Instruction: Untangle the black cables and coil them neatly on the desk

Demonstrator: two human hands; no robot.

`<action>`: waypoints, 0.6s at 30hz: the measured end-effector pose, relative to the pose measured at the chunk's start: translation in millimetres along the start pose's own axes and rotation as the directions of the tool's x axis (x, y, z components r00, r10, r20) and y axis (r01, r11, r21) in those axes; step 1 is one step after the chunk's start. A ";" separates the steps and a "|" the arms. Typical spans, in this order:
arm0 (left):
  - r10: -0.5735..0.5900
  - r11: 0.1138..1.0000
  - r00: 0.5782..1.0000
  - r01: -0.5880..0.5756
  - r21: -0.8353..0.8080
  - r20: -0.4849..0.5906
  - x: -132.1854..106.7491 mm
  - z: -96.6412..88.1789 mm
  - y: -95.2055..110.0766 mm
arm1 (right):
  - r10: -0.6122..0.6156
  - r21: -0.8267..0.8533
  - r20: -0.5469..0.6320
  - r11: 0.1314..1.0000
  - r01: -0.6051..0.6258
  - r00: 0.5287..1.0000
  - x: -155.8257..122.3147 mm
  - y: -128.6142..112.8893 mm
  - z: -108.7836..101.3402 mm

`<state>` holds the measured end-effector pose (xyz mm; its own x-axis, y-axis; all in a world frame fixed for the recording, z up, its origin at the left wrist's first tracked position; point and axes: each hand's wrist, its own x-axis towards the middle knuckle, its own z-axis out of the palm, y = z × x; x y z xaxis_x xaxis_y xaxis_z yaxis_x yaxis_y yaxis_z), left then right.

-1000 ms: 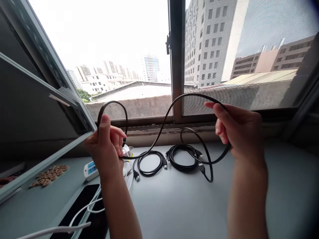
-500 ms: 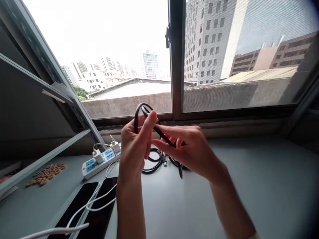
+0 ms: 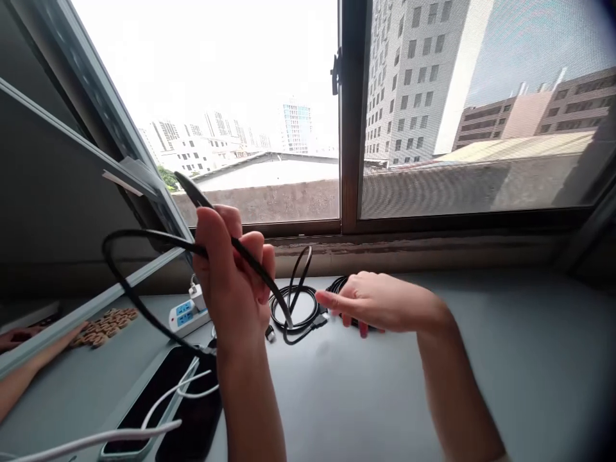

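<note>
My left hand [image 3: 231,276] is raised in front of the window, its fingers wrapped round a black cable [image 3: 144,232]. A loop of that cable swings out to the left, and another stretch runs down to the right past my fingers. My right hand [image 3: 375,301] is empty, palm down, fingers apart, low over the table and over a dark coil of cable [image 3: 337,283] that it partly hides. Between my hands lies another coiled black cable [image 3: 275,314] with a loop standing up and a plug [image 3: 319,320] beside it.
A white power strip [image 3: 185,317] with chargers stands at the left. Two dark-screened devices [image 3: 192,404] lie in front of it, crossed by white cables [image 3: 106,436]. Another person's arm [image 3: 38,366] reaches toward small brown pieces [image 3: 108,324]. The window sill [image 3: 399,240] bounds the table behind.
My right hand has let go of the black cable and opened. My left hand has moved left with the cable, whose loop now hangs wider. Another person's arm has appeared at the left.
</note>
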<state>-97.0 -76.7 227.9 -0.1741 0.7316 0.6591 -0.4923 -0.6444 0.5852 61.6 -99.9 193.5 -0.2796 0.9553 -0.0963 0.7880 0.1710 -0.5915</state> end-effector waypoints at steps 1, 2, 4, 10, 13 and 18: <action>-0.007 1.000 1.000 0.007 -0.019 0.018 -0.4 0.9 0.2 | -0.071 -0.004 0.029 0.997 0.071 0.997 3.5 -1.4 3.1; -0.012 0.999 0.999 0.014 -0.042 0.041 -0.9 2.0 -0.1 | -0.139 -0.005 0.023 0.990 0.139 0.990 7.2 -2.9 5.9; -0.029 0.996 0.995 0.036 -0.078 0.094 -2.1 4.5 -2.1 | -0.280 -0.001 -0.047 0.960 0.280 0.959 14.8 -5.9 10.3; -0.160 0.985 0.962 0.171 -0.030 0.223 -5.3 7.0 -8.5 | -0.525 0.359 -0.372 0.679 0.640 0.766 28.1 -11.2 10.4; -0.089 0.996 0.996 0.088 0.032 0.025 -3.3 4.2 -10.2 | -0.378 0.595 -0.566 0.428 0.680 0.733 19.9 -8.9 1.3; 0.026 0.969 0.978 0.027 0.247 -0.209 10.3 -10.6 -27.8 | -0.220 0.686 -0.654 0.233 0.690 0.724 -14.6 1.4 -21.0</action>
<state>-94.2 -48.9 213.4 -0.3611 0.7452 0.5607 -0.2713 -0.6592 0.7014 78.3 -108.6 210.9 -0.0172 0.8118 0.5837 -0.3854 0.5333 -0.7530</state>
